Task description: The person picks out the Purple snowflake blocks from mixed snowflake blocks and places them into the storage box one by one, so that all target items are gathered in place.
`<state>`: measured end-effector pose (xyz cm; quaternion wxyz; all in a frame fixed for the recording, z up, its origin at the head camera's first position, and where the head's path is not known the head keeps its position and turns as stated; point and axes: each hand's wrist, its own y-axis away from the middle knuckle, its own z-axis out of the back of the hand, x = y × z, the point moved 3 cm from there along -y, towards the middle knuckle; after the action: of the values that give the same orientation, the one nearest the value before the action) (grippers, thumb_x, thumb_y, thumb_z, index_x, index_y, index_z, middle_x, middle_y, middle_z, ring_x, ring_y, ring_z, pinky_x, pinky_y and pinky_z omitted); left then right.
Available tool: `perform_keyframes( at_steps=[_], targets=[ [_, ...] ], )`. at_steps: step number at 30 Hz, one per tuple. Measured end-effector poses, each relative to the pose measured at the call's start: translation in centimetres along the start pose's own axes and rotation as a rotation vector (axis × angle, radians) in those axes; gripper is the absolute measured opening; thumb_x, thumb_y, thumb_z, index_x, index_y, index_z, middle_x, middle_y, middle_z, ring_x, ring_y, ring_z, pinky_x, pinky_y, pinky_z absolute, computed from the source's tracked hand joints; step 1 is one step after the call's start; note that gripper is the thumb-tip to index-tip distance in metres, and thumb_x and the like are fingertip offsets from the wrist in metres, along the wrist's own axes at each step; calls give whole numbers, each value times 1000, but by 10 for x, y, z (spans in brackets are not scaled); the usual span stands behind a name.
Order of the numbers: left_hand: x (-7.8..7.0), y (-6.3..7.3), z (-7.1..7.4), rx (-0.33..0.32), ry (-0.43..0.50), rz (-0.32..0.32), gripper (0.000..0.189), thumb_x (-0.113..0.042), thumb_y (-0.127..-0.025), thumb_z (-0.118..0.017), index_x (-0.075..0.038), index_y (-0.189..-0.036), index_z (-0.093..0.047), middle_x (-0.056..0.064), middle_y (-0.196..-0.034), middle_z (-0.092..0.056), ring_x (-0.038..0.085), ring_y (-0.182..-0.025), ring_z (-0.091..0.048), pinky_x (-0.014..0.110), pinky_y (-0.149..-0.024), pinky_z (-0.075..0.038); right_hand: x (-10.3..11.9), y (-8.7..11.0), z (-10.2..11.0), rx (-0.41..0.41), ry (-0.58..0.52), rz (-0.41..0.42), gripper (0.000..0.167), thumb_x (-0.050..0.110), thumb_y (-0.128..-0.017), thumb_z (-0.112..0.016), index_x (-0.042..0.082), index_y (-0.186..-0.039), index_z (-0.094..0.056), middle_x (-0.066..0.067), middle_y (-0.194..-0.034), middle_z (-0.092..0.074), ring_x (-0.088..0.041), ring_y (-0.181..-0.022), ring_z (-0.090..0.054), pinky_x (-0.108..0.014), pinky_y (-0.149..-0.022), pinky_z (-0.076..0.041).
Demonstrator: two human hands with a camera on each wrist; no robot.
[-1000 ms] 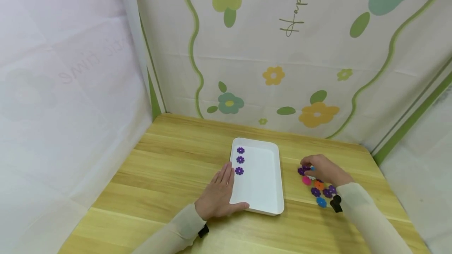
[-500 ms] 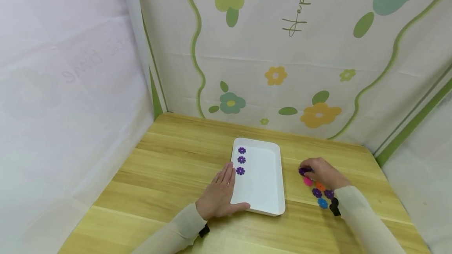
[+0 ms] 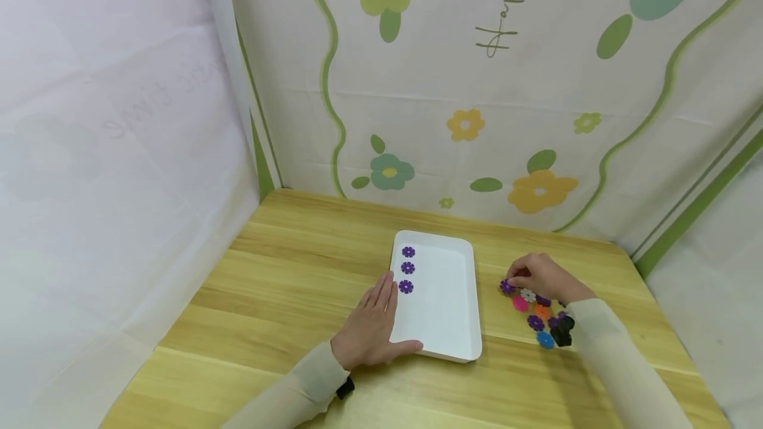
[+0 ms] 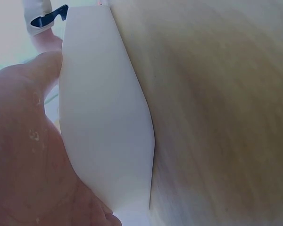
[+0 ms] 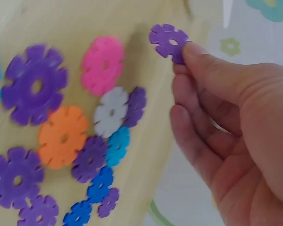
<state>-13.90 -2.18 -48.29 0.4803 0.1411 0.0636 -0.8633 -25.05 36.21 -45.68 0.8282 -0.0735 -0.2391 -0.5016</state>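
Between thumb and fingers my right hand [image 3: 545, 277] pinches a purple snowflake disc [image 5: 169, 41], lifted off the pile in the right wrist view. Beneath and beside that hand lie loose notched discs: a pink disc [image 5: 104, 65], an orange disc [image 5: 63, 137], a grey-white disc [image 5: 111, 112], plus several purple and blue ones. My left hand [image 3: 366, 330] lies with straight fingers along the left side of a white tray [image 3: 438, 310], its thumb at the near rim. Three purple discs [image 3: 408, 268] form a column inside the tray, along its left side.
The wooden table [image 3: 286, 270] bears tray and discs. A flower-printed cloth [image 3: 429, 85] rises behind its far edge, and white cloth walls [image 3: 119, 184] stand on both sides. Each wrist wears a black camera strap.
My right hand, earlier down among the discs, has risen slightly with a purple disc pinched in its fingertips, uncovering the grey-white disc. The left hand and tray stay put.
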Motion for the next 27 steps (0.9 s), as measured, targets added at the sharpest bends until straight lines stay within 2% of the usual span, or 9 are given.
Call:
perform_keyframes(
  at_steps=[8,11,19,24,27],
  targets=[
    [8,-3,-11,-33,-22,12,122,-86,-92,-47,5,-167,-14,22,-178,-1,37,-166,-8,52,-133,-24,27,-4,8,27,-75,-39,13,17,-103,-69,16,-98,-81,3,-90,-78,-20,-78,-67,-24,-66,-55],
    [7,-2,-10,-30,-29,11,121,-85,-93,-47,5,-167,-15,23,-178,-3,37,-166,-9,53,-133,-25,41,-8,5,45,-134,-43,13,17,-103,-69,15,-98,-81,2,-91,-78,-17,-78,-65,-24,-67,-55],
    [2,1,1,-6,-18,12,119,-82,-93,-52,7,-165,-20,25,-177,-9,39,-165,-15,52,-132,-28,72,-24,-15,91,-242,0,13,17,-102,-71,14,-95,-81,-1,-91,-79,-13,-78,-65,-25,-69,-57],
    [0,1,1,-2,-21,17,120,-82,-93,-52,6,-166,-19,24,-177,-8,37,-166,-14,51,-132,-28,96,-37,-30,123,-242,60,13,15,-102,-71,13,-95,-81,-5,-88,-79,-13,-76,-67,-27,-68,-59],
    [0,0,0,0,-23,18,120,-83,-93,-52,6,-166,-19,24,-177,-8,37,-166,-14,51,-132,-28,109,-47,-39,139,-236,68,13,14,-102,-72,14,-94,-81,-6,-86,-79,-12,-73,-65,-24,-67,-56]
  ],
)
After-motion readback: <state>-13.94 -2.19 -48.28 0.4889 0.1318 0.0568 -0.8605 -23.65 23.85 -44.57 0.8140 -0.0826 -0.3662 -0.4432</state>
